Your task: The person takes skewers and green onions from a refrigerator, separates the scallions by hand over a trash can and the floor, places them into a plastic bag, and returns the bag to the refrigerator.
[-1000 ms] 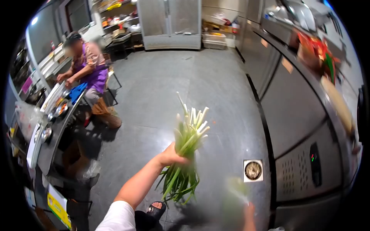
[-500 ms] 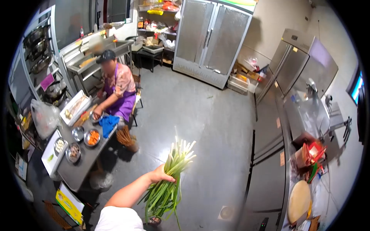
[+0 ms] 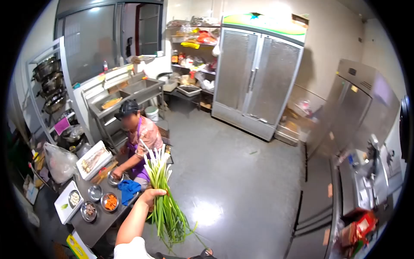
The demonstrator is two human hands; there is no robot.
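Observation:
My left hand [image 3: 153, 196] is closed around a large bunch of scallions [image 3: 166, 207], held out in front of me over the floor. Their white ends point up and away, while the long green leaves hang down below my fist. In this view the white tips overlap the seated co-worker's purple apron. My right hand is out of view.
A seated co-worker [image 3: 148, 131] reaches into a metal bowl on the table [image 3: 101, 226] at left. Nearby are a bowl of orange pieces [image 3: 110, 202], a blue cloth [image 3: 128, 190] and white trays [image 3: 64, 211]. A glass-door fridge [image 3: 241, 108] stands behind; a steel counter [image 3: 312, 224] runs along the right.
My left hand and the scallions have shifted left in view, toward the co-worker's side. The camera view has tilted up, showing more of the fridge top and window.

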